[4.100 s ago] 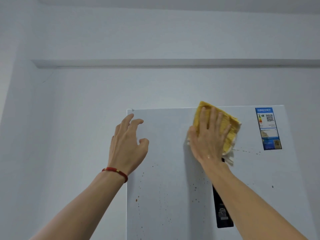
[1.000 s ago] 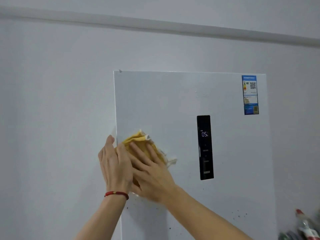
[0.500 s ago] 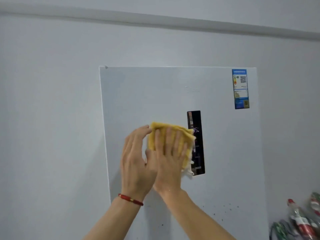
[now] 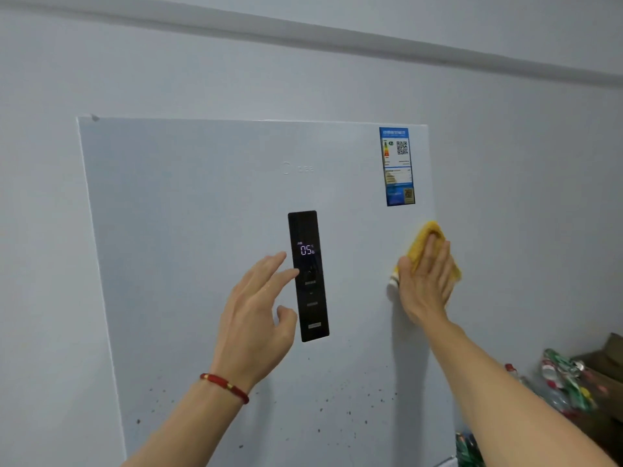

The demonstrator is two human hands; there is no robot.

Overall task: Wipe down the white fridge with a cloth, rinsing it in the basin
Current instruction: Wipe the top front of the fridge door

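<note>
The white fridge (image 4: pixel 202 214) fills the middle of the view, its door facing me. My right hand (image 4: pixel 426 284) presses a folded yellow cloth (image 4: pixel 421 242) flat against the door's right edge, just below the blue energy label (image 4: pixel 397 166). My left hand (image 4: pixel 256 318) hovers with fingers spread beside the black control panel (image 4: pixel 308 276), which reads 05; it holds nothing. Small brown specks (image 4: pixel 337 409) dot the lower part of the door. No basin is in view.
A pale wall surrounds the fridge, with a horizontal ledge (image 4: pixel 337 35) above. At the lower right, plastic bottles (image 4: pixel 566 379) and a brown box (image 4: pixel 606 362) lie beside the fridge.
My right hand has slid the cloth from the left of the control panel across to the door's right edge. My left hand has come off the cloth and now hovers alone.
</note>
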